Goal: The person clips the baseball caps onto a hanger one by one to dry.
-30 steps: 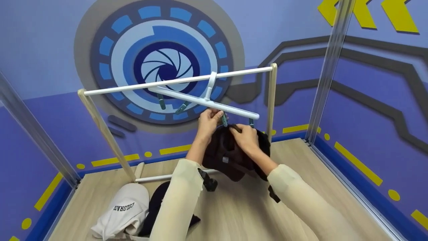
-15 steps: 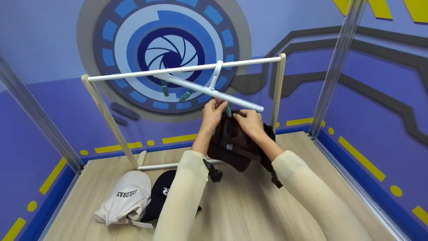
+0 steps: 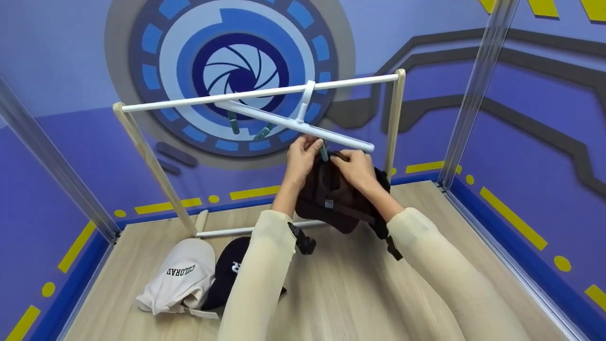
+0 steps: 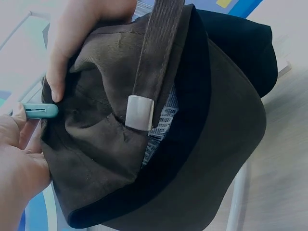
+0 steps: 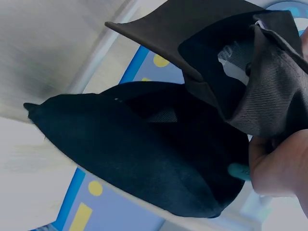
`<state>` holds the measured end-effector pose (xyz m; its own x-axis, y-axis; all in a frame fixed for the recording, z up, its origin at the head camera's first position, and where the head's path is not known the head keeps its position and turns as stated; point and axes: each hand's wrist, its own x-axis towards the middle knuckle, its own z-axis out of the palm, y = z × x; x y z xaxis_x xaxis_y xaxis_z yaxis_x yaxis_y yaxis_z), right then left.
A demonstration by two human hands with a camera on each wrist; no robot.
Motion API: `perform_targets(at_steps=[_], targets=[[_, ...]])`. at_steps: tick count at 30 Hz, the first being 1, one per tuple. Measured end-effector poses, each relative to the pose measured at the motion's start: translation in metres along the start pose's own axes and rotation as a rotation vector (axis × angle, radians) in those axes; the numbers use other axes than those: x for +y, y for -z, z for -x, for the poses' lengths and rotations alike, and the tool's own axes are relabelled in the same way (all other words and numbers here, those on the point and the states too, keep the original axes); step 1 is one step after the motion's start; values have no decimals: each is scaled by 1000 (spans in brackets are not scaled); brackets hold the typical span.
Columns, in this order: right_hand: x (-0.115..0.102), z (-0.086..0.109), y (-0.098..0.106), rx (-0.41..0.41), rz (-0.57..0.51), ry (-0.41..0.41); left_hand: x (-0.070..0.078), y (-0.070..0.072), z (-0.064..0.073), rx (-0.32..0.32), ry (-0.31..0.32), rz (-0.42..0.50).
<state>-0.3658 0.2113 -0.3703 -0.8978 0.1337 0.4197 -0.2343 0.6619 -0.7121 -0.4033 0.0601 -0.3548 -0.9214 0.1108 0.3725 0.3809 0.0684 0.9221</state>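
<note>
A white hanger [image 3: 265, 115] hangs tilted from the rack's top bar, its right end lower. My left hand [image 3: 300, 156] pinches a green clip [image 4: 41, 111] below the hanger. The clip's tip lies over the edge of a dark brown cap [image 4: 106, 82]. My right hand [image 3: 357, 168] grips that same cap near the clip, its thumb on the fabric. The cap hangs brim down, with a metal buckle [image 4: 140, 112] on its strap. Behind it hangs a black cap [image 5: 120, 139], with another green clip [image 5: 238, 171] at its edge.
Two further green clips [image 3: 234, 123] dangle from the hanger's left half. The wooden rack [image 3: 151, 163] stands on a wood-look surface near the back wall. A white cap [image 3: 182, 277] and a dark navy cap [image 3: 229, 272] lie at the front left.
The head view has tilted down, so the rack sits higher in frame. Both hands stay at the clip and the brown cap, with little visible shift.
</note>
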Motion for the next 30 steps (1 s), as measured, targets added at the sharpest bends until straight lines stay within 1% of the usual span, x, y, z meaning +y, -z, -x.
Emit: perform_targets(at_steps=[6,11,14,19,22,27,30], targets=[[11,-8,6,-36,9,77,0,-1,1,-4,1,28],[15,-11,10,-59,2,106,1,-2,1,-26,-17,45],[17,-11,10,-67,7,106,1,-1,3,-43,-18,45],[17,-11,9,-80,24,106,2,2,6,-69,-13,16],[17,-11,10,-95,33,106,5,4,7,-80,-12,-26],[16,-10,15,-132,11,105,7,6,8,-109,-6,-80],[16,-8,17,-160,-11,105,7,6,7,-111,-22,-99]])
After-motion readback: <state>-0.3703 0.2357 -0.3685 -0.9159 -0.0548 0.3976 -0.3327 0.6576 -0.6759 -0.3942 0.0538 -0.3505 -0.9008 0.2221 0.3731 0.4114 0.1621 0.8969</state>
